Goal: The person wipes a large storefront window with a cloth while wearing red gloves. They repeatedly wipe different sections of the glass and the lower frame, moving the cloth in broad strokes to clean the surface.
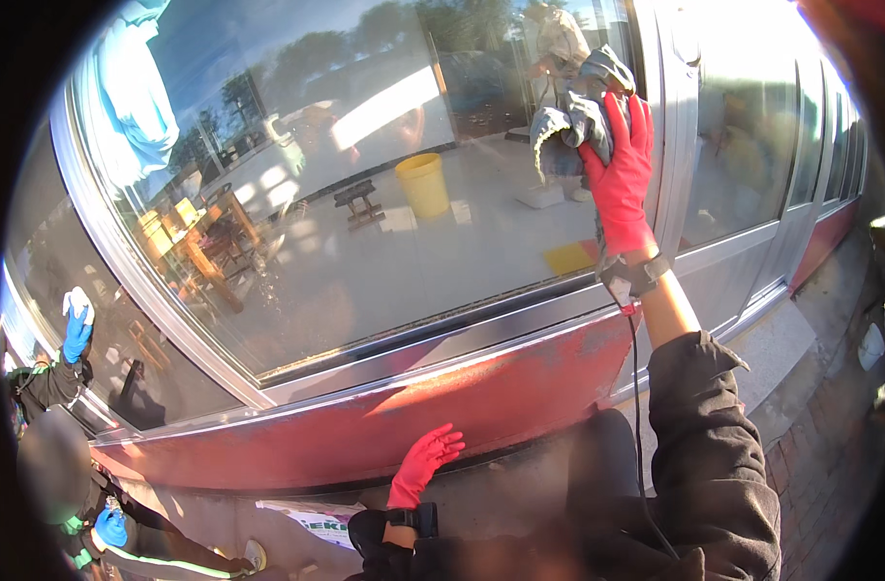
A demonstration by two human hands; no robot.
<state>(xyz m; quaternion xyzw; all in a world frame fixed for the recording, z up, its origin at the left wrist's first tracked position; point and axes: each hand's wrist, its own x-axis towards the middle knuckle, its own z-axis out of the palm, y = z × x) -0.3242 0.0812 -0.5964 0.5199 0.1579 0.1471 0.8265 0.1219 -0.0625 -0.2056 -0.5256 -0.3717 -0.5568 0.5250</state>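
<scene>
A red rubber glove covers my right hand (622, 178), which holds a bunched grey cloth (588, 120) flat against the large window pane (319, 254), close to its right frame (657, 145). One ragged, light-edged corner of the cloth hangs down. My left hand (426, 463), also in a red rubber glove, is low in front of the red-painted wall (384, 436) under the window. It holds nothing, and its fingers are partly spread. A black strap (635, 274) with a cable (637, 385) sits around my right wrist.
At left a co-worker in blue gloves presses a white cloth (78, 303) to another pane. A printed white bag (315, 524) lies on the ground by my left arm. Behind the glass stand a yellow bucket (422, 187) and wooden furniture (210, 258). Light-blue fabric (134, 102) hangs upper left.
</scene>
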